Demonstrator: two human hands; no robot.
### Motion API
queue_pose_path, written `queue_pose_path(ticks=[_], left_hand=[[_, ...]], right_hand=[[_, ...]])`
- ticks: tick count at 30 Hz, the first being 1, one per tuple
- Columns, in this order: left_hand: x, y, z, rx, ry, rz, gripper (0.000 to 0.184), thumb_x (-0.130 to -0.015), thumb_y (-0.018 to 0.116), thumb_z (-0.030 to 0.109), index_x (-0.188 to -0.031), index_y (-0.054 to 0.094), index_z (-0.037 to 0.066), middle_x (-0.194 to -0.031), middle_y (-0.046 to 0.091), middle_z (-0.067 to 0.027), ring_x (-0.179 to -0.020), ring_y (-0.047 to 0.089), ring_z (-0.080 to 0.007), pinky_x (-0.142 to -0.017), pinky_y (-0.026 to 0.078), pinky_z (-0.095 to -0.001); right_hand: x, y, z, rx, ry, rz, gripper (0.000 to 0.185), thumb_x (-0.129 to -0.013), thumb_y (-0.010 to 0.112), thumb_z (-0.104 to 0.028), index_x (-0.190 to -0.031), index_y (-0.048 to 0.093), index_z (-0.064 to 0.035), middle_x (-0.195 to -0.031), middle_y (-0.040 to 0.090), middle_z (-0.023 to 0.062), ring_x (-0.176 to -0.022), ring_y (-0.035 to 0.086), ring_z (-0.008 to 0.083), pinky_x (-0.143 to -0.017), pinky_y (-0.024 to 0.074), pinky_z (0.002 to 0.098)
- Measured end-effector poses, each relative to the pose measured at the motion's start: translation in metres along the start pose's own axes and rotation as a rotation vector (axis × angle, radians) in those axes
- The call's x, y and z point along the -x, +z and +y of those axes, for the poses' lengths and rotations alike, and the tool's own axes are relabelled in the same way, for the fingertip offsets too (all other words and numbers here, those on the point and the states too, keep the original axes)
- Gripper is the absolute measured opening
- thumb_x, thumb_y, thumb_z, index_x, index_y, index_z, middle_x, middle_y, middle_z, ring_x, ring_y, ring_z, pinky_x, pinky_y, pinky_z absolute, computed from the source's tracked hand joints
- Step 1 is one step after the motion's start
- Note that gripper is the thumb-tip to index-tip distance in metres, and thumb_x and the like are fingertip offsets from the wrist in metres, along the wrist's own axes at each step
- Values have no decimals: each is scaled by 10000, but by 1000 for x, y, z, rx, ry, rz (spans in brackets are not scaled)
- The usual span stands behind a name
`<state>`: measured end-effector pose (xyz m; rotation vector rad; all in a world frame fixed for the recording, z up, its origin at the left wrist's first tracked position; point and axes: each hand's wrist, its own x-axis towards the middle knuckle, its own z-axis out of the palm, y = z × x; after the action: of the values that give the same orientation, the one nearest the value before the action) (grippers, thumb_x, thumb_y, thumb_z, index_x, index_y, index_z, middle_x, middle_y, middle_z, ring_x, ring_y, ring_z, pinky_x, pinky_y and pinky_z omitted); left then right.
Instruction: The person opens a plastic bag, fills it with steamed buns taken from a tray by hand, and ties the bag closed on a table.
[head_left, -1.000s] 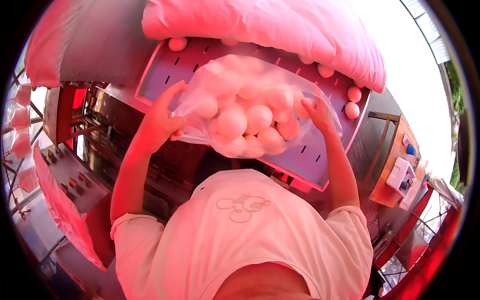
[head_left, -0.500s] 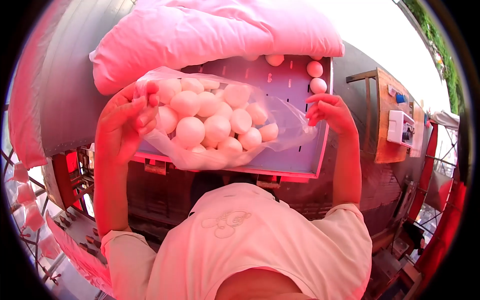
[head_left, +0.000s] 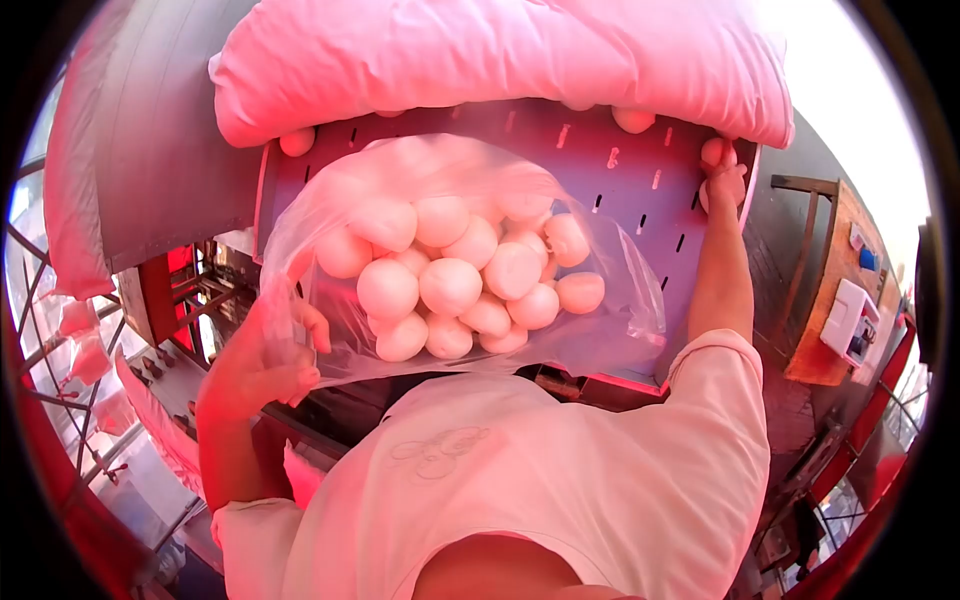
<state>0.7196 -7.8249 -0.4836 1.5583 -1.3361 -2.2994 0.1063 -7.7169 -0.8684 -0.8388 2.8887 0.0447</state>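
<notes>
A clear plastic bag point(head_left: 630, 300) full of round white bun-like balls point(head_left: 450, 287), some with a flat side, rests over the front of a shallow tray point(head_left: 590, 165) with a slotted, bluish-purple bottom. My left hand point(head_left: 262, 355) is closed on the bag's left edge, with its fingers pinching the plastic. At the tray's far right corner, my right hand point(head_left: 727, 180) has its fingers around a round white bun point(head_left: 713, 151). A second bun lies right beside that hand, partly covered by it.
A thick pink quilt point(head_left: 500, 55) covers the tray's far side, with a few buns point(head_left: 633, 120) point(head_left: 297, 141) peeking out beneath its edge. To the right stands a wooden table point(head_left: 815, 330) with a white box point(head_left: 850, 318) and a blue cup-like item point(head_left: 868, 259).
My right hand has left the bag's right side and reached to the far right corner buns. My left hand and the bag have come closer to my body, and the bag's opening has spread.
</notes>
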Motion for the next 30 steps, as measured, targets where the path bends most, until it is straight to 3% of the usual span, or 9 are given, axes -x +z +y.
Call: queue_pose_path(ticks=[3,5,7,11,18,20,24,25,30], left_hand=[[-11,3,5,98,37,-28,1051,-701,656,8,-1516,12,164,-973,487,-150,-438,415,-66,-403,371,-205],[-14,8,11,142,51,-25,1059,-697,661,4,-1516,11,172,-978,485,-147,-446,410,-62,-403,359,-202],[-18,7,11,168,83,-56,1029,-712,659,1,-1517,42,177,-985,489,-116,-487,418,-69,-428,357,-204],[-16,8,7,190,154,-138,931,-754,643,11,-1514,129,166,-993,497,-49,-562,433,-86,-475,361,-214],[-2,3,4,262,241,-119,847,-756,608,14,-1490,195,101,-933,502,-35,-519,406,-69,-450,331,-211],[3,-5,-5,307,250,-55,822,-749,601,7,-1477,229,86,-913,499,-39,-500,392,-69,-443,321,-208],[7,-25,-22,371,259,-91,843,-709,597,19,-1462,218,11,-844,494,-48,-427,349,-43,-365,282,-184],[7,-27,-24,371,248,-89,842,-706,599,19,-1459,223,2,-832,494,-48,-428,352,-45,-364,284,-184],[2,-38,-22,359,198,-60,848,-677,614,8,-1440,246,-42,-779,498,-65,-435,386,-68,-362,301,-189]], right_hand=[[1,-19,-4,-127,-51,-112,720,-813,648,-496,-1325,436,-36,-1128,610,256,-1060,591,398,-914,460,445],[22,-43,-6,-496,-266,-63,736,-769,720,-418,-1337,445,-39,-1110,616,213,-1019,613,351,-848,497,441],[89,-139,-42,-1215,-131,-585,766,-716,769,-337,-1346,438,-53,-1129,600,152,-1000,618,296,-857,500,404],[221,-274,-117,-1390,-464,-1361,765,-739,749,-195,-1396,378,-66,-1249,534,139,-1152,537,244,-978,424,358],[401,-219,-259,-949,-1409,-505,529,-855,655,-245,-1327,476,-84,-1274,508,162,-1224,462,319,-1008,407,420],[405,-216,-254,-893,-1582,-597,466,-874,642,-245,-1294,520,-83,-1226,543,150,-1207,476,300,-1012,401,407],[317,-257,-242,-1099,-941,-1045,261,-884,627,-158,-1086,638,7,-920,681,60,-863,620,113,-780,479,256],[274,-244,-237,-1420,-571,-887,210,-889,606,-125,-1039,641,19,-929,678,84,-788,625,111,-686,493,241],[85,-62,-145,-338,-369,-210,565,-747,746,-396,-1135,609,-8,-1112,627,123,-1008,592,246,-841,475,365]])
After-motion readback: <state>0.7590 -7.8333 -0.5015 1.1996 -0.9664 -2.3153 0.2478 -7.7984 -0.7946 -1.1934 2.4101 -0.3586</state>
